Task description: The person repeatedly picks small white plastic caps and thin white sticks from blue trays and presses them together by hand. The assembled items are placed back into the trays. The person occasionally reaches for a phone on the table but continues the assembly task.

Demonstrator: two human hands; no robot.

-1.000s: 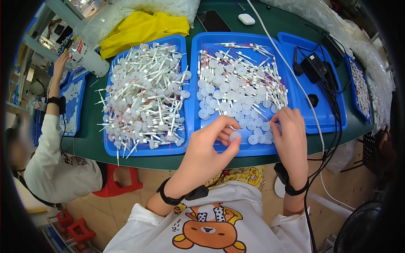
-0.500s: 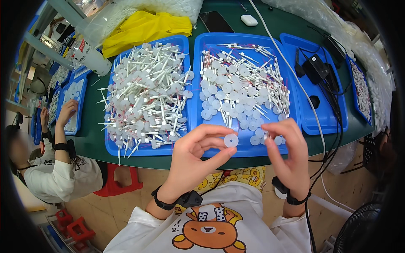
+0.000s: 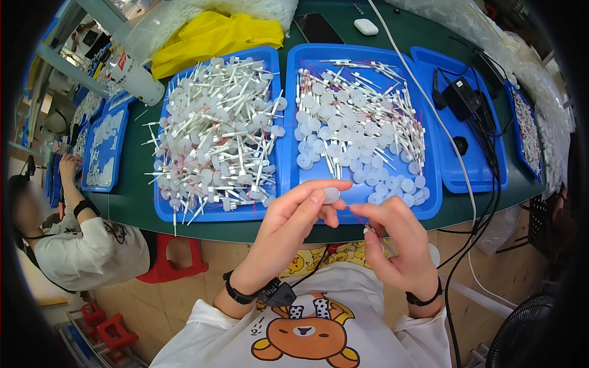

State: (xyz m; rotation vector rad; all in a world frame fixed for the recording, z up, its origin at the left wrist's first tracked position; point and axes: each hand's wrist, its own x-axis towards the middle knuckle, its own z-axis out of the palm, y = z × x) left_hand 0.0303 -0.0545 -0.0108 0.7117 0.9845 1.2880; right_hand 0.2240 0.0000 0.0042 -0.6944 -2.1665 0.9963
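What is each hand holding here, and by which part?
The left hand pinches a small white disc by its edge. The right hand grips a thin white stick near its end.

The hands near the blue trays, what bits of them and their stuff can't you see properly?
- Head view: the thin piece in the right hand is mostly hidden by its fingers.
- The back of the white disc is covered by the left hand.
- The far-right tray is squashed and cut off at the dark rim.
- Parts in the left-side tray are too small to identify.
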